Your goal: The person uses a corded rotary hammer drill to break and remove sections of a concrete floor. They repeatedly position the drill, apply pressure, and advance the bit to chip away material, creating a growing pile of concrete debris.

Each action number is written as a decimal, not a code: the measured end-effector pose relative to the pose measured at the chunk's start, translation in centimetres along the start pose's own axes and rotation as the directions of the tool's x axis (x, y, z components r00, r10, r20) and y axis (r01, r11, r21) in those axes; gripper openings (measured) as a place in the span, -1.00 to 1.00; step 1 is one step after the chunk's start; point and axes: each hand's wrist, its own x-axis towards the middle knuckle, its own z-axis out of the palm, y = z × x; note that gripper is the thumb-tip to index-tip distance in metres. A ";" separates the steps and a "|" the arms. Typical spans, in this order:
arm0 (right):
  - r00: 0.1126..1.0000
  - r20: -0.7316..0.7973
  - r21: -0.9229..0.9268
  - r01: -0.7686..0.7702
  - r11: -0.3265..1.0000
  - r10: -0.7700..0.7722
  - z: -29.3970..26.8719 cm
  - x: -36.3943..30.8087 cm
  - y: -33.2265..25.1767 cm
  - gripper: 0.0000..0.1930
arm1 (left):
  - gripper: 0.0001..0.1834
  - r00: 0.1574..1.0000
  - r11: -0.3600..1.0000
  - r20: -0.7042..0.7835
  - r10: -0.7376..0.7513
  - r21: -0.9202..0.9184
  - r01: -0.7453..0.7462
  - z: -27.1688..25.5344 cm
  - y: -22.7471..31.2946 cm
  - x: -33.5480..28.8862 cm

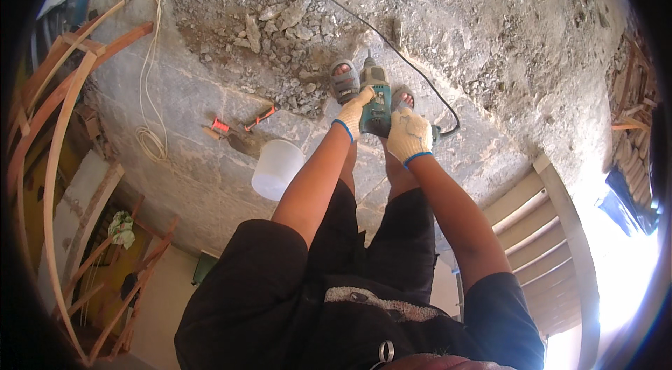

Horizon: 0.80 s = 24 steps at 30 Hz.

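A teal and grey corded hammer drill point(376, 105) is in front of me, its chuck and bit pointing away toward the rubble. My left hand point(355, 114), in a cream knit glove with a blue cuff, is closed around the left side of its body. On the right, my gloved right hand point(409, 135) grips the rear handle, where the black power cord point(448, 107) comes out. The fingers of both hands are partly hidden. Whether the bit touches the ground cannot be told. My sandalled feet stand on either side of the drill.
Broken concrete chunks point(280, 27) lie beyond my feet. To the left are a white bucket point(276, 168), an orange-handled tool point(260, 118), a red spool-like item point(220, 126) and a coiled white cable point(152, 142). Wooden frames point(59, 125) stand far left, slatted steps point(535, 230) on the right.
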 end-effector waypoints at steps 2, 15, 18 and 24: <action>1.000 -0.003 -0.001 -0.005 1.000 0.005 0.4 0.1 0.1 -0.84 | -0.50 1.000 1.000 -0.023 0.008 0.026 -0.008 -0.2 0.0 0.0; 0.998 -0.053 0.033 0.035 0.999 -0.034 1.6 -0.6 1.2 -0.86 | -0.51 0.998 0.998 0.013 0.065 0.012 -0.065 -0.3 -1.3 -0.1; 0.998 -0.044 0.011 0.035 0.999 -0.035 1.1 -0.5 1.0 -0.86 | -0.50 0.998 0.998 0.006 0.057 0.030 -0.057 0.1 -1.1 -0.4; 0.995 -0.076 0.103 -0.053 0.993 0.061 0.8 -1.1 1.2 -0.72 | -0.48 1.000 0.998 0.020 -0.007 0.062 0.005 1.0 -0.2 -0.1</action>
